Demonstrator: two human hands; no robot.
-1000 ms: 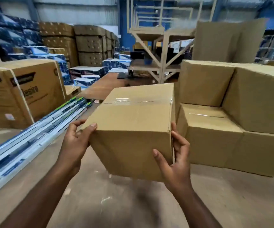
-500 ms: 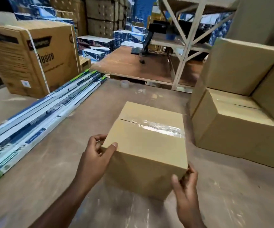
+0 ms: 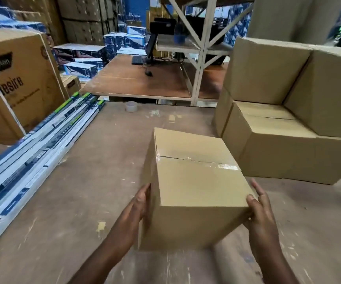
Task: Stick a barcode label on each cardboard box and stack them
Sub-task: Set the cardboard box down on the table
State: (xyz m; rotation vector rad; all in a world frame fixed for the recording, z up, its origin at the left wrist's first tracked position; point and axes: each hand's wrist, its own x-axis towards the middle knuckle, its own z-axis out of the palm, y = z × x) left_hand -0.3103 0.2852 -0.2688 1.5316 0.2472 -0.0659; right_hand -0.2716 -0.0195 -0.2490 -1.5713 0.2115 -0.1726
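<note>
- A plain brown cardboard box [image 3: 194, 193] sits low over the dusty worktable [image 3: 83, 191], in front of the person and slightly right of centre; whether its base fully rests on the surface cannot be told.
- Its top flaps are closed, and a strip of clear glossy tape [image 3: 206, 162] runs along the seam between them, catching the light near the right end.
- The faces in view are unprinted, smooth and undented, and no barcode label shows on them.
- The left hand [image 3: 133, 214] lies flat against the box's left side, fingers straight and pressed to the cardboard.
- The right hand [image 3: 259, 214] holds the near right corner, thumb hooked over the top edge and fingers spread along the right side.
- Just to the right stands a stack of similar boxes [image 3: 288, 124], two levels high, close to the held box but apart from it.
- Long white cartons [image 3: 38, 148] lie along the table's left edge, and a tape roll [image 3: 131, 106] sits at its far edge.
</note>
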